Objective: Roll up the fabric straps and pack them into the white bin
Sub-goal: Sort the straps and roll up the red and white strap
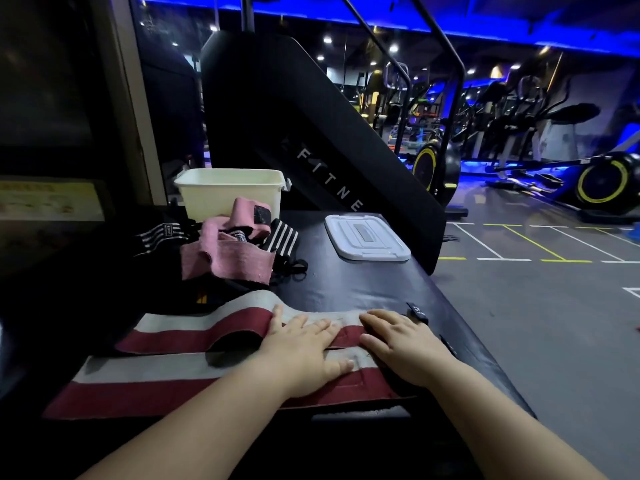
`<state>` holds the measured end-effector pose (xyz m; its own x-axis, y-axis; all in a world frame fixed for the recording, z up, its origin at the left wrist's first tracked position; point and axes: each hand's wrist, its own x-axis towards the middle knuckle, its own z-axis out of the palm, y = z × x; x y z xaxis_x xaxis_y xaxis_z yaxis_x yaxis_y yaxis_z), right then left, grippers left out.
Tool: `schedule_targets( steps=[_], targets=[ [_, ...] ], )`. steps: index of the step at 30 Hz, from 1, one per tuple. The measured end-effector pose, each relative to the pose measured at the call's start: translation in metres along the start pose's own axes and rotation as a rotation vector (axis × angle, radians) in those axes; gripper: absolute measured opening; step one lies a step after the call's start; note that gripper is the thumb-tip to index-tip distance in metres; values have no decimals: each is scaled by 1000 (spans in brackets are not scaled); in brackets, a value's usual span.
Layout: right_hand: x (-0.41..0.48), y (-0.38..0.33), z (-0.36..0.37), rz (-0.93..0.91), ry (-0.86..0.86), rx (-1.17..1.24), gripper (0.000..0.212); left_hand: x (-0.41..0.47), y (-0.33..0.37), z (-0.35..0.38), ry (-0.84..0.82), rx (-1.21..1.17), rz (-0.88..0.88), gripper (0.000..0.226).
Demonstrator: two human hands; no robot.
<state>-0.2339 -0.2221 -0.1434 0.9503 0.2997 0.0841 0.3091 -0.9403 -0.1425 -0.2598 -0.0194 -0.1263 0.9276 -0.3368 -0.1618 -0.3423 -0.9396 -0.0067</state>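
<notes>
On the black padded bench [363,289] at the near edge of the head view, a red-and-white strap [194,372] lies unrolled, doubled back on itself, with the left hand [304,344] and right hand [401,344] both pressed flat on its right end, fingers straight and gripping nothing. Farther back stands the white bin [228,192]; a heap of pink and black-and-white straps [225,258] lies against its front, and its lid [367,242] rests apart to the right. Behind the bench rises a black machine panel [311,133], with exercise bikes [602,181] on a grey line-marked floor [519,244] under blue ceiling lights [311,8].
</notes>
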Motion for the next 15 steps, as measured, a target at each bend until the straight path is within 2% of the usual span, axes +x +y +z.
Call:
schedule_targets(
  steps=[4,8,12,15],
  targets=[
    [0,5,-3,17,-1,-8,54,-12,-15,1,10,3,-79,77],
    [-1,4,-1,36,-2,-34,53,-21,-36,6,16,-122,-54,74],
    [5,-10,-12,54,-10,-65,41,-20,-41,16,66,-151,-49,71],
    [10,-29,-17,29,71,14,33,-19,-43,19,94,-180,-48,69]
  ],
)
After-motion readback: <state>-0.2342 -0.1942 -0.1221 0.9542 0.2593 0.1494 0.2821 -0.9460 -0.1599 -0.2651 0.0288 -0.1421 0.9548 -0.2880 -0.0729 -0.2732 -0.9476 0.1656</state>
